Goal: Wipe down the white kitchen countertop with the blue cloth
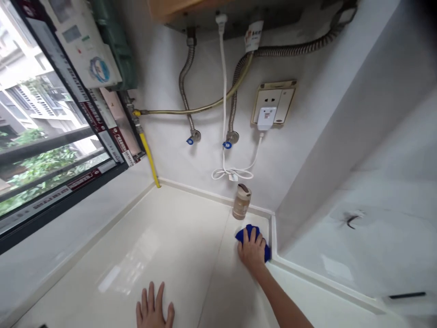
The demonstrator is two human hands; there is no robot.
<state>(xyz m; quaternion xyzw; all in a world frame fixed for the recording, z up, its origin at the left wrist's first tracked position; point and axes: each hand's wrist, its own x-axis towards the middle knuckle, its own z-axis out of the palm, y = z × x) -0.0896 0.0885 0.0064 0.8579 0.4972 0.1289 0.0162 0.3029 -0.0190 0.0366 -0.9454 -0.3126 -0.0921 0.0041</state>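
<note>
Pressing a bunched blue cloth (267,254) onto the countertop (180,237) with our right hand (251,250), fingers curled over it, near the back right corner. Our left hand (154,310) is palm down at the bottom of view, fingers spread wide; can't tell how firmly it bears on the surface. Countertop is off-white and glossy, with window glare left of centre, a thin seam running front to back and a raised lip along the walls. Brown lidded container (241,205) stands just beyond the cloth, near the back lip. On the white back wall (191,166) we have two blue-handled valves with corrugated hoses going up, a socket panel (285,107) with a white plug (266,119) in it, and a looped white cord (224,172). Yellow pipe (149,157) drops to the left back corner, beside the window (51,114); greenery and buildings outside.
</note>
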